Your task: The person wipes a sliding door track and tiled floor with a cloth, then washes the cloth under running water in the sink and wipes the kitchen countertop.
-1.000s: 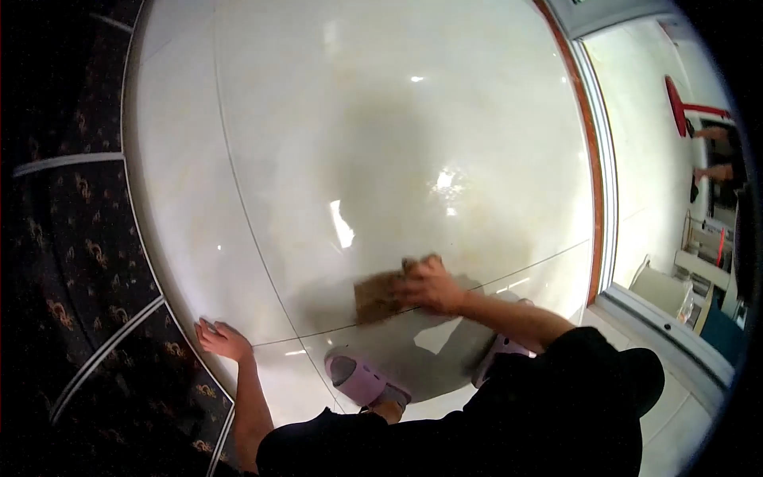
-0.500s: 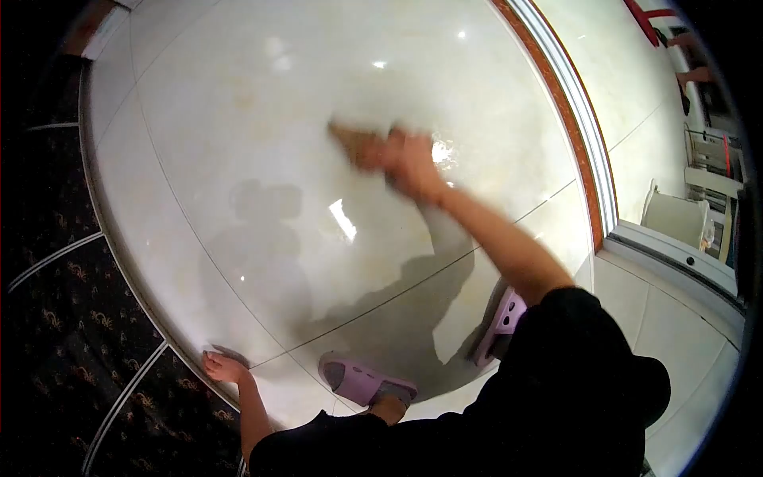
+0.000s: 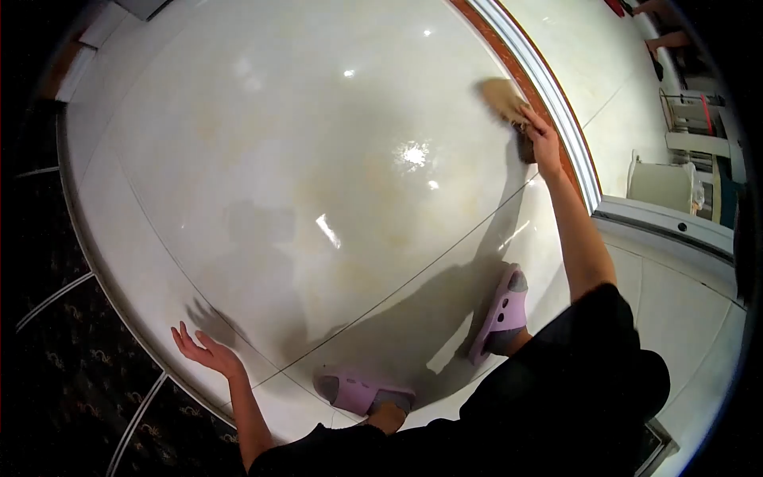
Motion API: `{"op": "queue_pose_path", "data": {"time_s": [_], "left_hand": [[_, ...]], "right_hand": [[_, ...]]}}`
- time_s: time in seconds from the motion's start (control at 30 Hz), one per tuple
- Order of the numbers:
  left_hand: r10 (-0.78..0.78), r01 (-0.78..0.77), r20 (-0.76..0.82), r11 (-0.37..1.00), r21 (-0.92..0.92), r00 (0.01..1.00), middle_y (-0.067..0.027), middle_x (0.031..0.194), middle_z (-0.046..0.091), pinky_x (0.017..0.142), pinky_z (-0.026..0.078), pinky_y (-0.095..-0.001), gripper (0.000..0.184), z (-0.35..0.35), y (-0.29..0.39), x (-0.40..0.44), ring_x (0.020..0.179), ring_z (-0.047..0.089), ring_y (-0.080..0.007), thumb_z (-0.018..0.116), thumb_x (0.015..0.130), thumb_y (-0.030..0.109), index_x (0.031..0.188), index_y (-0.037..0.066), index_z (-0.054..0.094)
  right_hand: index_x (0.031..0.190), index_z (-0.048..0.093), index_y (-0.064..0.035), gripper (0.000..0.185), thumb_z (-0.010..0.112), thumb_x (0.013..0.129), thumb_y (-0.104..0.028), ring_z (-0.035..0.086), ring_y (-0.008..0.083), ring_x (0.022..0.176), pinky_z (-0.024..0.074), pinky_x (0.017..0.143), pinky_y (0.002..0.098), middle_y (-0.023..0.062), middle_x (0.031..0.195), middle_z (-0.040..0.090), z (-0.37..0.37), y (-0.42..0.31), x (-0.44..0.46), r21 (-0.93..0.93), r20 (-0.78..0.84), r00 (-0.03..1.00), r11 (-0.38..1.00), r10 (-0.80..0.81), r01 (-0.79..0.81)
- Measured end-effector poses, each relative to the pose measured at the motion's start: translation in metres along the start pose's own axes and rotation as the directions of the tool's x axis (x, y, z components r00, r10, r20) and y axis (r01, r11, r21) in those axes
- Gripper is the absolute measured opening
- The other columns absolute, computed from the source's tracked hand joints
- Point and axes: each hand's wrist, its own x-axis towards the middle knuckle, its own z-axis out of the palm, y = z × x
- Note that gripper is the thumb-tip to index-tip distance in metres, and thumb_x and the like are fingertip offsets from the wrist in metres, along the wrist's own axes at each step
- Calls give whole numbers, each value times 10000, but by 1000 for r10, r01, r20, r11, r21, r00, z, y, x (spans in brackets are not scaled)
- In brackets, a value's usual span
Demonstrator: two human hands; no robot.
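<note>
While the pink slippers (image 3: 511,308) stand nearest on the glossy pale floor (image 3: 262,143), the left hand (image 3: 208,352) hangs just beyond them to the side, palm up, its fingers spread and holding nothing, its shadow apart from it on the tiles. Near it runs the edge of the dark patterned panels (image 3: 60,397).

Farther out, the right arm reaches forward from its black sleeve (image 3: 584,326), and the right hand (image 3: 544,145) has its fingers closed on a brown cloth (image 3: 502,97). The cloth is blurred, on the floor just beside the red-brown strip (image 3: 520,70); whether it touches the strip, I cannot tell. Good handling here probably means spreading it flat, pressing evenly, and following the strip's line without bunching. Beyond the strip lie a metal track (image 3: 550,83) and a whitish container (image 3: 660,181).
</note>
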Motion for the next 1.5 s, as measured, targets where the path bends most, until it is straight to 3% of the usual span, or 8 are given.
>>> {"op": "queue_pose_path", "data": {"time_s": [0.23, 0.4, 0.7, 0.8, 1.1, 1.27, 1.43, 1.5], "left_hand": [[34, -34, 14, 999, 3, 999, -198, 1498, 316, 1101, 305, -477, 436, 11, -40, -22, 1371, 324, -341, 419, 1036, 298, 1374, 28, 472], [-86, 79, -36, 984, -161, 996, -176, 1475, 350, 1100, 319, -446, 430, 21, -14, -16, 1353, 357, -308, 413, 1032, 260, 1378, 9, 455], [-164, 145, -102, 974, -175, 981, -144, 1451, 393, 1083, 339, -407, 370, -25, -44, -30, 1301, 417, -278, 432, 1019, 141, 1366, 14, 454], [-246, 228, -113, 962, -151, 963, -145, 1428, 422, 1076, 337, -405, 376, -33, -54, -51, 1294, 422, -280, 442, 1008, 135, 1362, 6, 456], [-412, 419, -124, 908, 32, 903, -178, 1414, 447, 1111, 301, -433, 438, -63, -93, -153, 1325, 384, -328, 491, 966, 125, 1376, -19, 446], [-522, 530, -93, 833, 156, 848, -190, 1398, 467, 1081, 336, -441, 449, -99, -122, -255, 1288, 425, -342, 501, 953, 149, 1370, -12, 453], [-839, 787, 186, 372, -492, 512, -189, 1370, 493, 1022, 400, -426, 416, -89, -161, -302, 1221, 483, -326, 422, 1009, 213, 1362, -3, 466], [-833, 832, 97, 524, -182, 545, -232, 1475, 369, 1112, 311, -411, 496, -84, -151, -296, 1360, 361, -340, 403, 1031, 292, 1435, 6, 393]], "right_hand": [[900, 729, -171, 325, 506, 728, -8, 628, 244, 793, 440, 632, 398, 12, 883, 715, 127, 6, -133, -506, 260, 853, 688, -453, 520], [975, 718, -179, 325, 596, 719, -19, 633, 235, 816, 423, 638, 413, -2, 954, 713, 210, -81, -320, -141, 464, 784, 839, -412, 525], [1202, 669, -90, 330, 526, 905, -105, 573, 242, 1038, 461, 927, 379, 124, 1123, 672, 161, -90, -120, 63, 401, 916, 998, -19, -7], [1229, 641, -155, 391, 593, 844, -112, 571, 256, 934, 467, 812, 408, 89, 1143, 634, 203, -78, -108, -545, 259, 823, 627, -505, 557], [983, 723, -191, 289, 620, 747, -61, 601, 227, 964, 450, 783, 384, -22, 1113, 679, 284, -88, -317, 381, 658, 409, 748, -632, 544], [1025, 714, -124, 275, 604, 805, -1, 612, 252, 951, 418, 875, 371, 40, 1046, 706, 359, -179, -127, 424, 681, 463, 821, -567, 383], [1194, 668, -246, 378, 604, 869, -63, 544, 310, 963, 471, 892, 396, 6, 1219, 634, 442, -185, -48, 89, 715, 355, 583, -602, 808], [1208, 661, -281, 389, 603, 874, -90, 541, 302, 1007, 468, 921, 410, 3, 1239, 619, 449, -182, -93, 63, 835, 205, 458, -510, 887]]}}
